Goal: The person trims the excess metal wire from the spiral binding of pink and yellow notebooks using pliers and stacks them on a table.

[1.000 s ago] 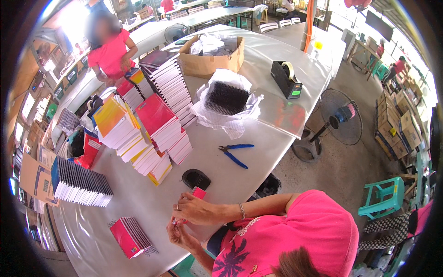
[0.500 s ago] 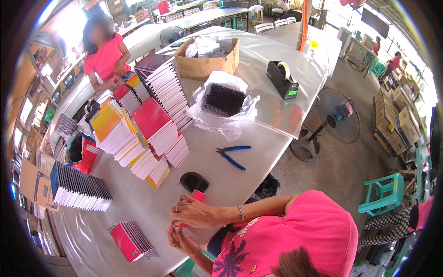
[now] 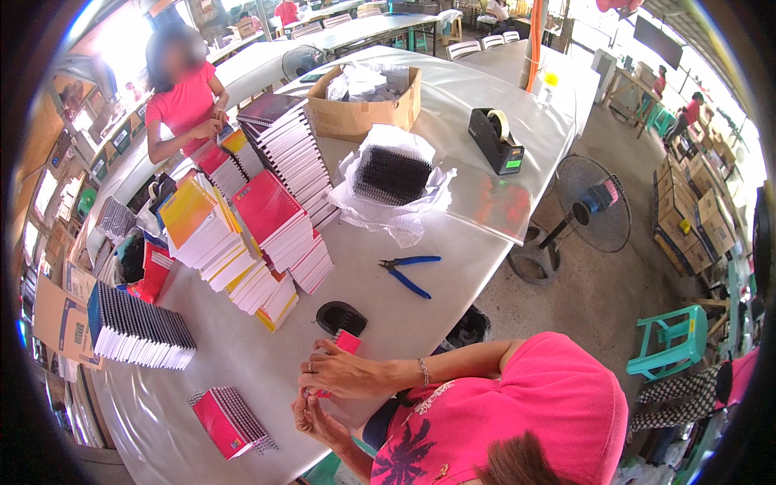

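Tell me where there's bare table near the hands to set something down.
Bare table lies between the blue pliers and the near edge. Another patch sits between the black-spined stack and the small red stack. It is crowded along the fanned notebook stacks and around the plastic-wrapped coils.

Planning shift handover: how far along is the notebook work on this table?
Looks done: a small pile of red spiral notebooks near the hands, and a standing row of bound ones. In hand: left hand and right hand both grip one red notebook. Left, probably: the fanned stacks and the black coils in the plastic bag. Likely under half.
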Action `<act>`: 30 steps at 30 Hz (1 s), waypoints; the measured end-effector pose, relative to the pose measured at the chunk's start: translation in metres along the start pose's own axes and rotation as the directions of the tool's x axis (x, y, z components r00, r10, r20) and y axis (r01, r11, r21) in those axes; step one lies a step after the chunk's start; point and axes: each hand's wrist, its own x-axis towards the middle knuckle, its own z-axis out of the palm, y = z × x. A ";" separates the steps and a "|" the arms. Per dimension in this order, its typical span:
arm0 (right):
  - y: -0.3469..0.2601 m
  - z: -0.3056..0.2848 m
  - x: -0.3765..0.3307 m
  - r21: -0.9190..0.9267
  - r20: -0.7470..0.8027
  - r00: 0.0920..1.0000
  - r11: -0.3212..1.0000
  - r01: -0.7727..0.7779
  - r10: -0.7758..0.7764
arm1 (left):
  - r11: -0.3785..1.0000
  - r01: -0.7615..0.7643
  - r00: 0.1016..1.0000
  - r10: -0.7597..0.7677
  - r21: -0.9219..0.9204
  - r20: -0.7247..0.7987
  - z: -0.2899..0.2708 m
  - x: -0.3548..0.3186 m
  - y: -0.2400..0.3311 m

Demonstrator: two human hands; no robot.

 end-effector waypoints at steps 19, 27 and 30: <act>0.001 -0.004 -0.002 0.022 0.034 0.999 0.999 -0.034 0.033 | 0.991 -0.004 0.996 0.016 -0.132 0.088 -0.004 0.001 0.001; 0.000 -0.001 -0.003 0.076 -0.041 0.999 0.997 -0.032 0.036 | 0.996 -0.007 0.996 0.015 -0.093 0.083 -0.002 0.001 0.002; 0.000 -0.004 -0.004 0.155 -0.001 0.996 0.984 -0.089 0.091 | 0.994 0.005 0.996 0.004 -0.107 0.088 -0.002 0.001 0.001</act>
